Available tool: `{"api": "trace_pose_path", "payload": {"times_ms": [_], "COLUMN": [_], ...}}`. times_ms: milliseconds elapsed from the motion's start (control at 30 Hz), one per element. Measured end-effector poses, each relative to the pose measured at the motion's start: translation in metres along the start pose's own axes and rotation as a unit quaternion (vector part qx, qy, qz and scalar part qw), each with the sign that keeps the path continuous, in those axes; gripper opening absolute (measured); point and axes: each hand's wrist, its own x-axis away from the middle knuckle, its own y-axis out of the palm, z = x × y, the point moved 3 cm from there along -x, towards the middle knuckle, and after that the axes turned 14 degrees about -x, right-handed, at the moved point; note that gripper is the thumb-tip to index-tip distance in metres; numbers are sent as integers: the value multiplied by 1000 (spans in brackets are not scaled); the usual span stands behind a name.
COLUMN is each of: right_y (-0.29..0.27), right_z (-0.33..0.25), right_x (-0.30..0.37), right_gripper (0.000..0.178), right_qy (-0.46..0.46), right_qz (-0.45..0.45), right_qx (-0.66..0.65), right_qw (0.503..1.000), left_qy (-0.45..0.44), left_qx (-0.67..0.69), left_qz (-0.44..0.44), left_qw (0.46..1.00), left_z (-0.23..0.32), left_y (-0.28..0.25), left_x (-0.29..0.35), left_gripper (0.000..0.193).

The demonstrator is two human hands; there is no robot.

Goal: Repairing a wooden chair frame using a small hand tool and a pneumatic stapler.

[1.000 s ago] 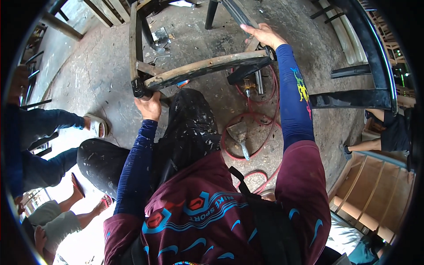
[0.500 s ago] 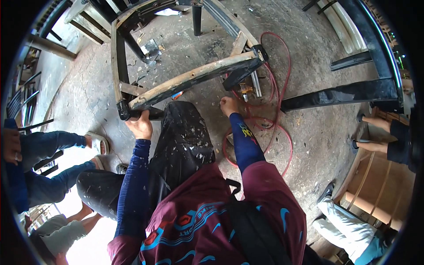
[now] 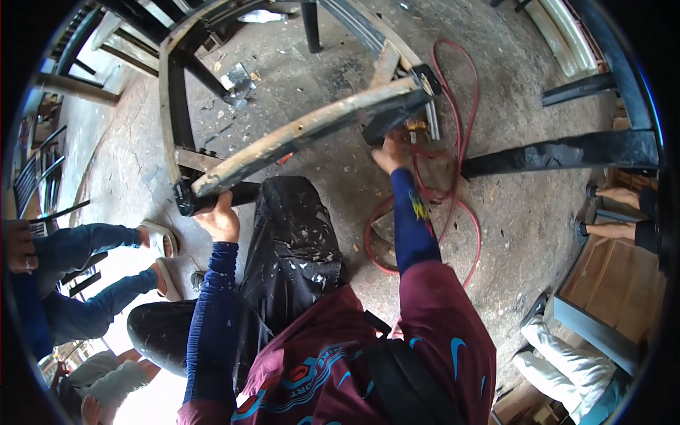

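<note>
A chair frame (image 3: 304, 131), with bare wooden upper edges and black-painted sides and legs, stands tilted before me. At its near left corner, my left hand (image 3: 221, 219) is closed around the black leg. My right hand (image 3: 389, 154) is at the lower end of the black leg under the near right corner, fingers curled against it; the fingertips are partly hidden. Just beyond that hand, a small amber-coloured tool part (image 3: 416, 125) lies beside a metal bar (image 3: 433, 120), partly covered by the frame.
A red hose (image 3: 471, 106) loops over the concrete floor on the right. Another black furniture frame (image 3: 567, 154) stands far right. A person's sandalled feet (image 3: 166, 241) are at left, other people's legs (image 3: 559, 354) at right. Scraps (image 3: 239, 79) lie on the floor.
My right hand has moved up and right from beside the frame to its right leg. The frame's near left corner has shifted slightly left and toward me with my left hand on it.
</note>
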Motion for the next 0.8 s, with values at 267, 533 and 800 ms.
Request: {"api": "trace_pose_path", "payload": {"times_ms": [267,533,800], "right_y": [-3,8,-26], "right_z": [-2,-8,49], "right_x": [-11,-8,-20], "right_gripper": [49,46,42], "right_qy": [114,101,141], "right_qz": [83,138,-28], "right_qx": [-143,-120,64], "right_qw": [980,978,988], "left_qy": [21,-42,-106], "left_qx": [-23,32,123], "left_qz": [-36,-13,-72], "left_qw": [999,999,984], "left_z": [22,49,48], "left_y": [14,13,34], "left_x": [12,11,13], "left_gripper": [47,39,40]}}
